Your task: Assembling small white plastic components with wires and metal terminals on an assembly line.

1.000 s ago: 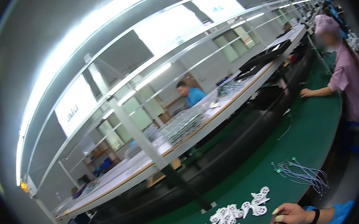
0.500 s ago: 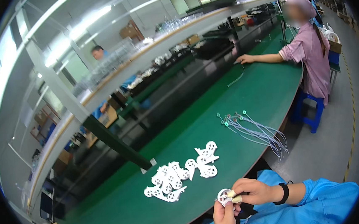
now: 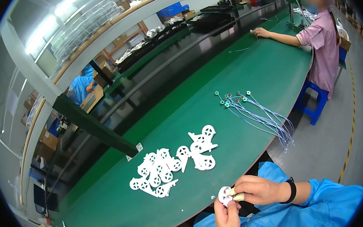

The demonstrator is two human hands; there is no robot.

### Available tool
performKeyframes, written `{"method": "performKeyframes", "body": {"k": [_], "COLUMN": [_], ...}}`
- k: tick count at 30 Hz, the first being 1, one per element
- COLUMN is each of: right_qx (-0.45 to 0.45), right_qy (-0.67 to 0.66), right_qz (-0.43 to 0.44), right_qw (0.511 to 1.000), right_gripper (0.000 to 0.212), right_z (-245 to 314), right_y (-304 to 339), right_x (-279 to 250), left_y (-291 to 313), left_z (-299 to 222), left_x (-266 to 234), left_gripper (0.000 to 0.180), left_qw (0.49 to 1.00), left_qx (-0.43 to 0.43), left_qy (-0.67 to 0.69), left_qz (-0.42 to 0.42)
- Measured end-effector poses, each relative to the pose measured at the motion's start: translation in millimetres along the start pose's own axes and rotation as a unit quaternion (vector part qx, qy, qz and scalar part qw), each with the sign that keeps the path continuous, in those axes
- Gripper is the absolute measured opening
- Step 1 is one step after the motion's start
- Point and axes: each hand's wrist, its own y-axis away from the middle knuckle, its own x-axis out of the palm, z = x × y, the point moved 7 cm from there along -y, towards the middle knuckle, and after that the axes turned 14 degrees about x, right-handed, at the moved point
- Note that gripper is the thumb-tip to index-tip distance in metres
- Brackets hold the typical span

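Note:
My left hand grips a white plastic part with a round, wheel-like end, close to the table's near edge. On its right side my right hand pinches at the same part, with pale yellow covers on the thumb and a fingertip. A black band circles the right wrist. What lies between the fingertips is too small to make out. Ahead and to the left, a pile of similar white parts with round spoked ends and pointed arms rests on the green table.
A bundle of bluish cables with green and red ends lies to the right. Beyond it a co-worker in pink reaches over the table beside a blue stool. A dark post rises at the back left. Small white bits lie far left.
The view has shifted, so the table and pile appear higher and the pile further left. Both hands keep hold of the white part; a small pale bit now shows on the table beside it.

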Motion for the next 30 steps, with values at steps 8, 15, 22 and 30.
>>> {"method": "performKeyframes", "body": {"k": [8, 15, 22, 30], "right_qx": [-0.076, -0.026, 0.068, 0.005], "right_qy": [0.075, -0.036, -0.102, -0.023], "right_qz": [0.014, -0.064, -0.103, -0.086], "right_qw": [0.994, 0.997, 0.987, 0.996], "right_gripper": [0.029, 0.025, 0.027, 0.029], "right_z": [12, 5, -19, -17], "right_y": [-5, -2, 4, -1], "right_x": [-3, 2, 9, 11], "left_y": [2, 7, 5, 1], "left_z": [11, 30, 19, 12], "left_x": [5, 3, 7, 5], "left_gripper": [0.021, 0.038, 0.042, 0.043], "left_qw": [0.993, 0.989, 0.996, 0.997], "left_qx": [-0.045, -0.064, -0.021, 0.007], "left_qy": [0.099, 0.091, 0.029, -0.041], "left_qz": [-0.037, -0.098, -0.077, -0.064]}}
